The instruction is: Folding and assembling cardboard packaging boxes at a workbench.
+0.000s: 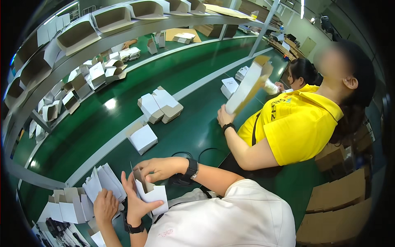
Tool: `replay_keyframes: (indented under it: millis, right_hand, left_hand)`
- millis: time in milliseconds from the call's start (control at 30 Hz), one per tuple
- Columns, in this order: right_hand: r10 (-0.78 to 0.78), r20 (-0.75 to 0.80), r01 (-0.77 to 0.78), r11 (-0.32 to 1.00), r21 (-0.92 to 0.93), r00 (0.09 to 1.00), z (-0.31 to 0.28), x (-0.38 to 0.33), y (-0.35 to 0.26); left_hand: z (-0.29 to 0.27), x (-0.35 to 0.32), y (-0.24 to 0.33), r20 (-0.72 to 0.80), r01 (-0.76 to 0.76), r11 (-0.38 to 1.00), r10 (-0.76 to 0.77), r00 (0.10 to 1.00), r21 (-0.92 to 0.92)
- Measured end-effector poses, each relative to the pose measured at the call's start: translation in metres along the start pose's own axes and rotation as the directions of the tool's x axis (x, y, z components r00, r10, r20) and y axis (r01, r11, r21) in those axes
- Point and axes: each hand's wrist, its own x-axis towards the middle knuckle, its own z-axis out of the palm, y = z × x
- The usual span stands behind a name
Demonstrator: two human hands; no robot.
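Note:
A small white cardboard box [158, 194] with a brown inside stands upright in front of me, its top uncovered and its flaps raised. My left hand [136, 204] grips it from the left, thumb across the near side and fingers up behind it. At the box's top, my right hand [162, 168] pinches the raised edge, its fingertips partly hidden. Black bands are on both my wrists. Left of my hands, a co-worker's hand [105, 206] rests against a stack of flat white cartons [105, 182].
Folded boxes [68, 206] stand at lower left. Ahead lie a single white box [142, 138] and stacked flat cartons [160, 104] beside a green conveyor [107, 111]. A shelf [173, 20] holds trays overhead. At right, a person in yellow [296, 123] holds a long white carton [247, 88].

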Motion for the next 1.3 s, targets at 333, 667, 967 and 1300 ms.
replay_keyframes:
  millis: [333,667,967,1300]
  right_hand:
    - [0.290,-0.387,0.020,0.778,0.627,0.875,0.018,0.010,-0.002]
    - [0.553,-0.283,-0.192,0.649,0.736,0.783,0.041,0.024,-0.015]
    - [0.548,-0.327,-0.219,0.708,0.671,0.770,0.042,0.023,-0.009]
    - [0.537,-0.381,-0.201,0.738,0.644,0.753,0.046,0.014,0.006]
  left_hand:
    - [-0.027,0.015,-0.004,-0.158,-0.067,0.840,-0.022,0.987,-0.538]
    - [-0.047,-0.016,-0.009,-0.203,0.144,0.722,-0.371,0.906,-0.677]
    - [-0.040,-0.022,0.011,-0.441,0.193,0.900,-0.368,0.818,-0.391]
    - [-0.036,-0.026,-0.001,-0.624,0.249,0.947,-0.070,0.778,0.204]
